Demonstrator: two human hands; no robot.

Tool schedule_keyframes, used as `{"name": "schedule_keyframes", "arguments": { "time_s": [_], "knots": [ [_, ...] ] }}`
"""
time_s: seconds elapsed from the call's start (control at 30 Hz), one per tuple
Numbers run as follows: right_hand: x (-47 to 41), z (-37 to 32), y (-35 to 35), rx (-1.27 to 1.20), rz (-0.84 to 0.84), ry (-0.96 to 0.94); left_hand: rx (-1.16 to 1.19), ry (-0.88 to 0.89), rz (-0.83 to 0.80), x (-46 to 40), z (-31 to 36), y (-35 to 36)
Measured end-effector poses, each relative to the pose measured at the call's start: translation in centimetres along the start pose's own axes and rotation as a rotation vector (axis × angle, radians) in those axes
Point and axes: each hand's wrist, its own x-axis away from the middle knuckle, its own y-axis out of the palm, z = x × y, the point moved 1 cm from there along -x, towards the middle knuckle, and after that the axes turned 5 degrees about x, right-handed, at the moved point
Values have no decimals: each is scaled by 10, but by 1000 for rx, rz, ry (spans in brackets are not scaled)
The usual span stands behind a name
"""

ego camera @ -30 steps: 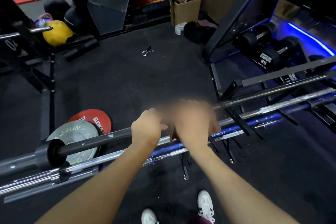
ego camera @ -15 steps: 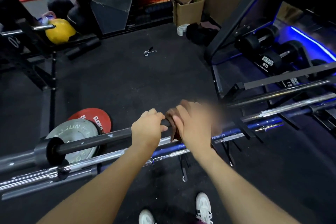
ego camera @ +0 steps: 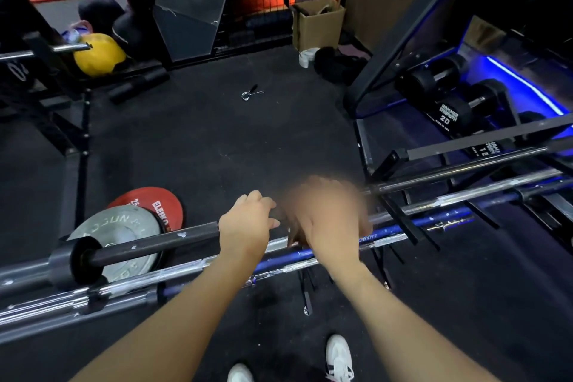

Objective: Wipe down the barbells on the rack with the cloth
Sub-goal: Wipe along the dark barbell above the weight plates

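On a dark rubber gym floor, seen from the head camera, a person stands over a low rack of barbells, the left hand curled over and gripping the topmost black barbell near mid-shaft, while the right hand, smeared by motion blur, is wrapped over the same bar just beside it with a dark brown cloth showing under its fingers; it appears to hold the cloth against the bar, though the blur hides the exact finger positions. The black bar looks matte, flecked with pale chips, its collar thick and dull; below it lie a chrome barbell and a scuffed blue barbell. Two weight plates, one grey and one red, lean beneath the collar, and a spring clip lies well apart on the floor. The risk, by judgement: a fast stroke could run the knuckles into the rack's upright prongs, or the two hands could collide, since they sit nearly touching; the bar could also roll under a loose left grip.
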Motion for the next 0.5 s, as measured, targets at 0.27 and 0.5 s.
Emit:
{"name": "schedule_keyframes", "arguments": {
  "time_s": [0.27,0.5],
  "knots": [
    [-45,3,-2,136,-90,51,-41,10,74,1,2,5],
    [-7,21,3,0,-15,-63,10,-23,51,2,4,3]
  ]
}}
